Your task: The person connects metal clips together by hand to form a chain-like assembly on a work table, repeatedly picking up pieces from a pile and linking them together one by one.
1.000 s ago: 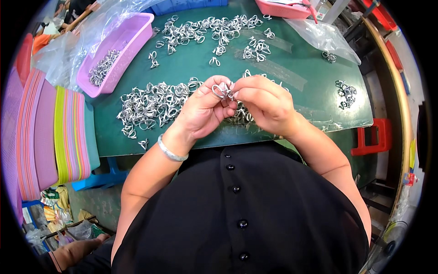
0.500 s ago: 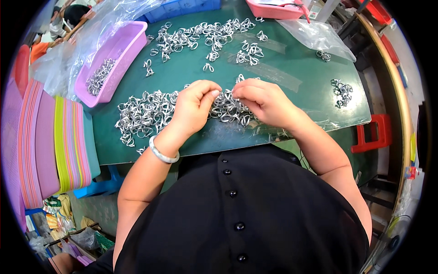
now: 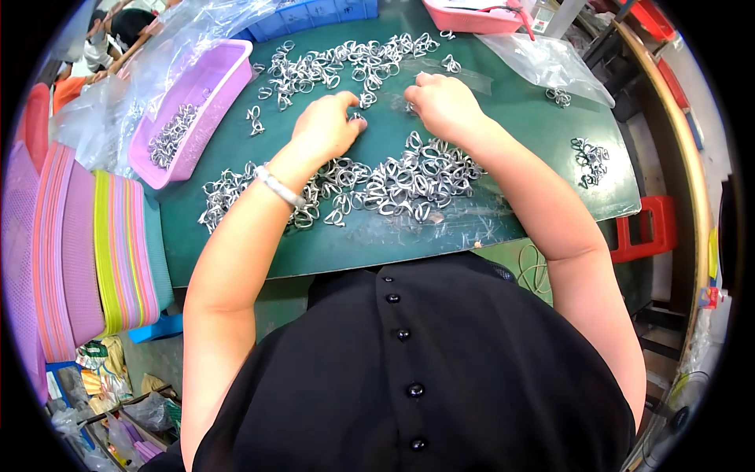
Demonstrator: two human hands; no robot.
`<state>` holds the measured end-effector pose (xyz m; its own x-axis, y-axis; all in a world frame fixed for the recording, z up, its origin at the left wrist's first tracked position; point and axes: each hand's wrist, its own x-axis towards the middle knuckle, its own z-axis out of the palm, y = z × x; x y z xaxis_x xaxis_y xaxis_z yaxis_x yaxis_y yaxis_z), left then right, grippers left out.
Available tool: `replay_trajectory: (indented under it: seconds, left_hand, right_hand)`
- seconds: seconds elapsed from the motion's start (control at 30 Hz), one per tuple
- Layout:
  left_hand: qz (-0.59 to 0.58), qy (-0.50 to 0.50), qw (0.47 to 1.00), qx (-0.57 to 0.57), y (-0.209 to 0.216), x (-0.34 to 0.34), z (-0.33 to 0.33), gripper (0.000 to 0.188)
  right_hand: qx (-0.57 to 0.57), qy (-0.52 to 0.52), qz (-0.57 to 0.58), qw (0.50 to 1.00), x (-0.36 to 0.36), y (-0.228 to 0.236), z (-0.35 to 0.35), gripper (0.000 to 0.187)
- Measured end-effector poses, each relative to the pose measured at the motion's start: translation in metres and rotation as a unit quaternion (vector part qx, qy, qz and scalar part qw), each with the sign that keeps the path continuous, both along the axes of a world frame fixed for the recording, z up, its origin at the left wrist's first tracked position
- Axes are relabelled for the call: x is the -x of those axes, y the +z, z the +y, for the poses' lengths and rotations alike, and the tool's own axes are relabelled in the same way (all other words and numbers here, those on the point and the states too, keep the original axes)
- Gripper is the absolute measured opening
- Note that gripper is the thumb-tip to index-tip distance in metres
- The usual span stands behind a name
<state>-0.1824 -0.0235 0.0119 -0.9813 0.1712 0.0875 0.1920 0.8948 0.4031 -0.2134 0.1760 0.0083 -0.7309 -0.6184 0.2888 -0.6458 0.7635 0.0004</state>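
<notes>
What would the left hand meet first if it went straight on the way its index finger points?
Most likely the small clump of silver rings just ahead of the left hand; depth is unclear, so they may even touch.

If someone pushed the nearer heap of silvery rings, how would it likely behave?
The nearer heap of silvery rings would probably spread rather than slide as one block, since the pieces look separate. Some may snag and drag neighbours, as open loops lie across one another. Each ring is likely stiff: the loops keep their curves while piled.
</notes>
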Motion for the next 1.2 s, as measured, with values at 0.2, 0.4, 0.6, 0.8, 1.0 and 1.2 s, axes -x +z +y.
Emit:
replay_trajectory:
  seconds: [0.2, 0.4, 0.6, 0.8, 1.0, 1.2]
  left_hand:
    - [-0.007, 0.002, 1.000, 0.010, -0.007, 0.003, 0.002, 0.029]
    - [-0.017, -0.009, 0.984, -0.177, 0.006, -0.010, 0.002, 0.028]
    - [-0.040, -0.066, 0.941, -0.330, 0.013, -0.031, 0.009, 0.024]
    - [-0.096, -0.089, 0.876, -0.464, 0.025, -0.051, 0.019, 0.030]
    - [-0.080, -0.097, 0.862, -0.490, 0.025, -0.062, 0.023, 0.031]
    - [-0.118, -0.085, 0.813, -0.563, 0.029, -0.067, 0.025, 0.029]
  right_hand:
    - [0.059, 0.000, -0.054, 0.997, -0.002, -0.002, 0.011, 0.012]
    - [0.443, -0.029, -0.473, 0.761, -0.016, 0.016, 0.020, 0.007]
    - [0.578, 0.013, -0.552, 0.601, -0.031, 0.012, 0.015, 0.008]
    - [0.616, 0.039, -0.581, 0.530, -0.046, 0.016, 0.013, 0.009]
    - [0.613, 0.054, -0.592, 0.521, -0.053, 0.021, 0.012, 0.010]
    - [0.606, 0.047, -0.559, 0.564, -0.063, 0.026, 0.010, 0.009]
